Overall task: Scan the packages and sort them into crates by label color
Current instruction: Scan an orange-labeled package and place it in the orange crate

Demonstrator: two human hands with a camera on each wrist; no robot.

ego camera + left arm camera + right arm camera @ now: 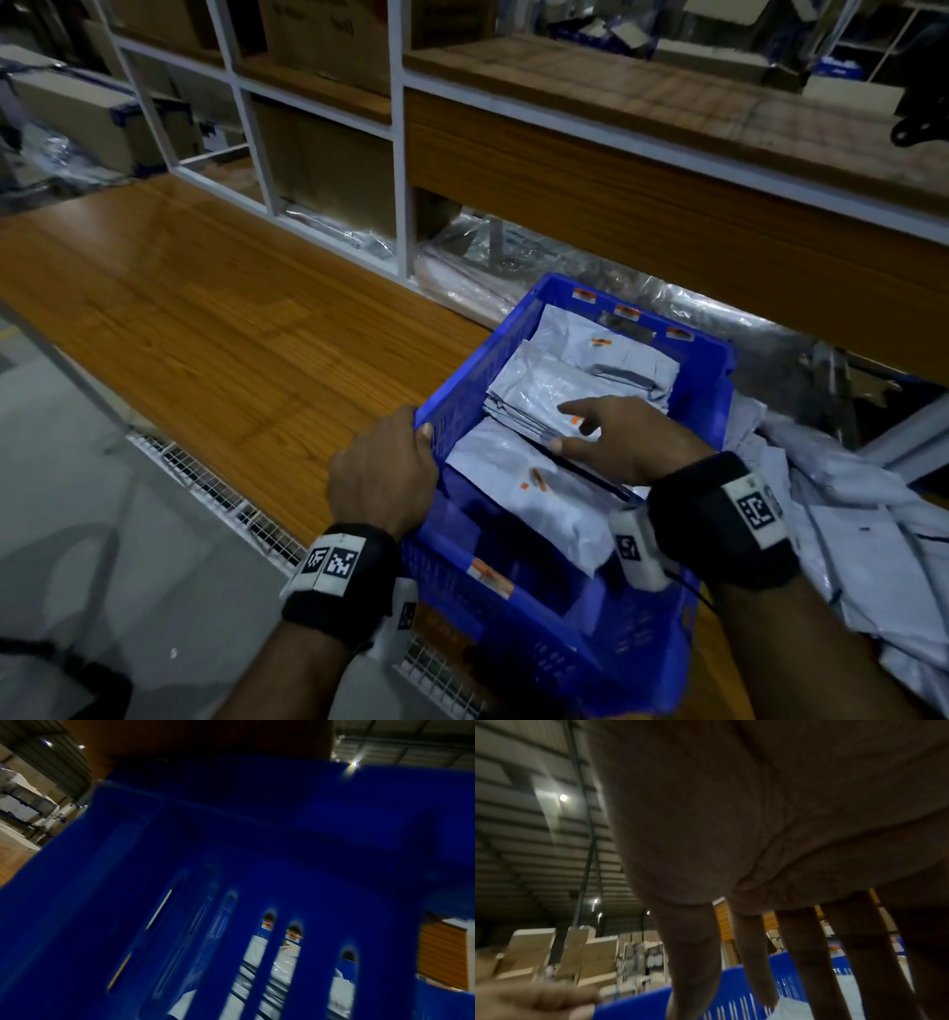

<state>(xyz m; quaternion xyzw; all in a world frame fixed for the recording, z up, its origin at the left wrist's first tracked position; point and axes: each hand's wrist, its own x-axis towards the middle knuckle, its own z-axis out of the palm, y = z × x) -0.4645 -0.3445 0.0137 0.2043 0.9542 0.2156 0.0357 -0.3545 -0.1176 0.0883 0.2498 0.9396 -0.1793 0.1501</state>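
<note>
Two hands on sorting: left hand (382,475) grips blue crate (711,360) rim, right hand (624,437) splayed empty over packages (539,493). Next: pick one, scan.

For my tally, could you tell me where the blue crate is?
In the head view, the blue slotted plastic crate sits lower right on the wooden counter, left hand gripping its rim.

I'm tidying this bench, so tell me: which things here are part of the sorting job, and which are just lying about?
Part of the job:
- blue crate, its rim gripped by the left hand
- grey packages with orange labels inside it, right hand spread over them
- loose packages beside the crate

Lying about:
- cardboard boxes
- plastic wrap under the shelf
</note>
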